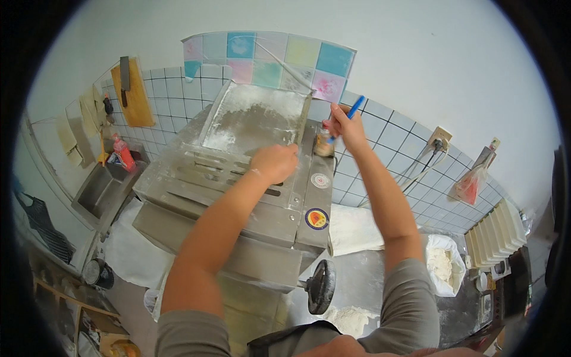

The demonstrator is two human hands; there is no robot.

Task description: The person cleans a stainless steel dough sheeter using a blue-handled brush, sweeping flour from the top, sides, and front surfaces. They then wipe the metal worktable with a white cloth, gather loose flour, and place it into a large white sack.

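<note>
My right hand [348, 127] grips a slim blue pen-like tool [357, 106]. Its top end sticks up past my fingers, and the lower end shows below them beside a glass jar [324, 145] with a reddish lid. That jar stands on the right rear side of a stainless-steel dough-rolling machine [250, 209]. Above the machine's slotted plate [209, 165], my left hand [275, 164] is curled, and whether anything is inside it is hidden. Just behind lies the flour-dusted metal feed tray [256, 118].
A black handwheel [322, 288] juts from the machine's front. Loose flour [350, 319] and an open bag of flour [441, 267] are at right, near a wall socket [439, 139] with cords. A metal sink [102, 189] is at left; a cleaver [125, 78] hangs by a wooden board [136, 107].
</note>
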